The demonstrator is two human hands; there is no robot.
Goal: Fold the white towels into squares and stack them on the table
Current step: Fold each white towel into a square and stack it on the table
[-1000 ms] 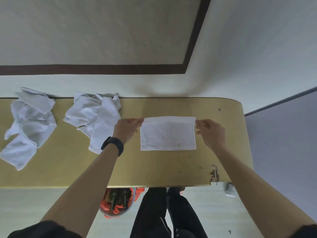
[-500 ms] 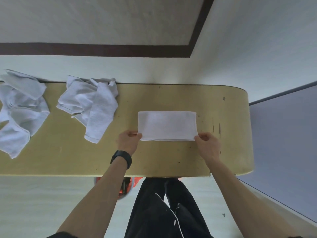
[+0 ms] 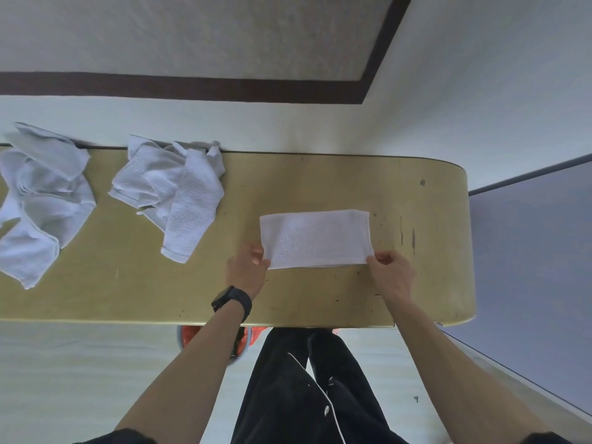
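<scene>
Head view looks down on a yellowish table [image 3: 320, 299] set against a pale wall. On it, right of centre, lies a white towel [image 3: 315, 238] folded into a flat, wide rectangle, its long sides parallel to the table's edge. The person's left hand [image 3: 246, 270] pinches the near left corner of this folded towel, with the thumb on top and the other fingers curled beneath or beside the cloth. The right hand [image 3: 392, 270] pinches the near right corner in the same way, its fingers curled in close. Both corners sit low, at or just above the tabletop; whether they are lifted off it cannot be told. A black watch [image 3: 232, 301] is on the left wrist. Further left on the table lies a crumpled towel [image 3: 179, 200], unfolded and bunched up, touching the back edge by the wall. Well apart from it, at the far left, a second rumpled towel [image 3: 38, 200] sprawls and runs out of frame. Below the table's near edge are the person's black trousers [image 3: 304, 395], and a red object [image 3: 253, 334] peeks out beneath the tabletop.
</scene>
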